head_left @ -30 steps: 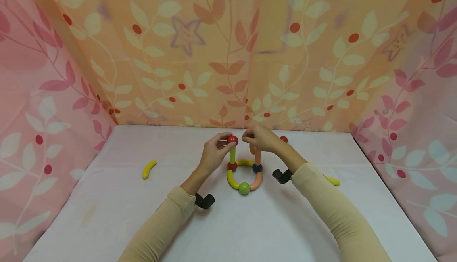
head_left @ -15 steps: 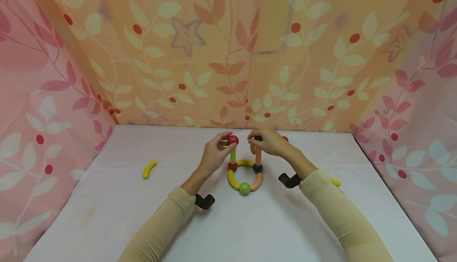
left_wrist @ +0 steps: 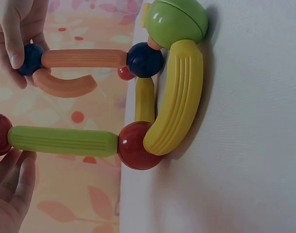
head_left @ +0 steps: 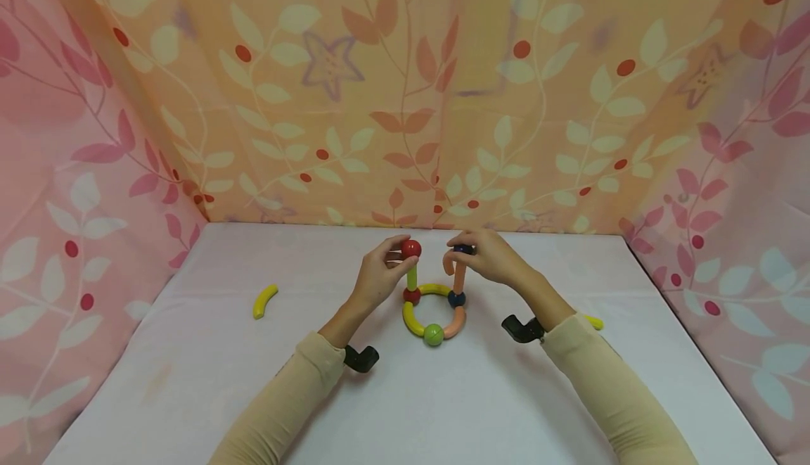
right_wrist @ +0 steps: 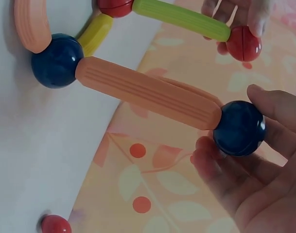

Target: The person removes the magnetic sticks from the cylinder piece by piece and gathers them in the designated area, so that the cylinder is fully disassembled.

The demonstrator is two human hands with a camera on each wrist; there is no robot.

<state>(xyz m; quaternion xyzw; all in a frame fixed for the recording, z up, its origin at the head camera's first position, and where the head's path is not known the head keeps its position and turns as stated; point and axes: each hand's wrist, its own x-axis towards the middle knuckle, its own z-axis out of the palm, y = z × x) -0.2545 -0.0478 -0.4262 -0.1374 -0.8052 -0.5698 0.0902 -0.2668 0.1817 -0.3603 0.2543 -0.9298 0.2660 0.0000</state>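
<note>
A ring of curved yellow and orange sticks lies on the table, joined by a green ball [head_left: 433,335], a red ball [left_wrist: 138,145] and a dark blue ball [right_wrist: 58,60]. From the red ball rises a green stick [left_wrist: 65,141] topped by another red ball [head_left: 411,249], which my left hand [head_left: 378,274] holds between thumb and fingers. An orange stick [right_wrist: 148,92] stands on the lower blue ball, leaning slightly right. My right hand [head_left: 498,259] grips the upper blue ball [right_wrist: 239,128] at its top. Off that ball, a curved orange stick [left_wrist: 65,87] hangs toward the left.
One curved yellow stick [head_left: 264,301] lies at the left of the table [head_left: 190,352]. Another yellow stick [head_left: 593,322] shows partly behind the right sleeve. A loose red ball [right_wrist: 55,225] lies near the far edge. Patterned curtains [head_left: 405,99] enclose the back and sides.
My right hand has moved right and slightly down, and the blue ball in its fingers has come into view. The orange stick now leans a little right. My left hand has stayed put.
</note>
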